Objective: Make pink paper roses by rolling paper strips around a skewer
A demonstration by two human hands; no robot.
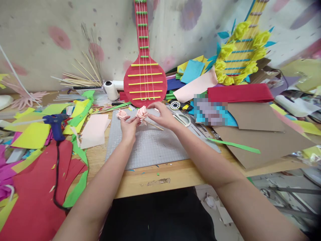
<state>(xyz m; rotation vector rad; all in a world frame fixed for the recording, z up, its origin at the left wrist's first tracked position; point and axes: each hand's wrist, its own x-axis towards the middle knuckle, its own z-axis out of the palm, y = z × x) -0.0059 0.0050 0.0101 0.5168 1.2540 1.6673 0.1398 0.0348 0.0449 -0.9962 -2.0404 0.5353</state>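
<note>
Wooden workbench (180, 175), cluttered on both sides; at its rear we note a red lute model (145, 79), and before it a gridded grey cutting mat (155, 150). Over the mat's back half, two hands: the left hand (129, 129) pinches a pink paper rose (142, 113) low on its side; the right hand (163, 116) has thumb and fingers parted at the rose's right edge, petal contact uncertain to us. A second pink rose (122, 114) sits just beyond the left fingers; we judge a careless shift could knock or flatten it. Too hard a pinch might crush the held petals. Thinnest, a wooden stick (155, 126) slants from the rose; bumping it could work the bloom loose.
</note>
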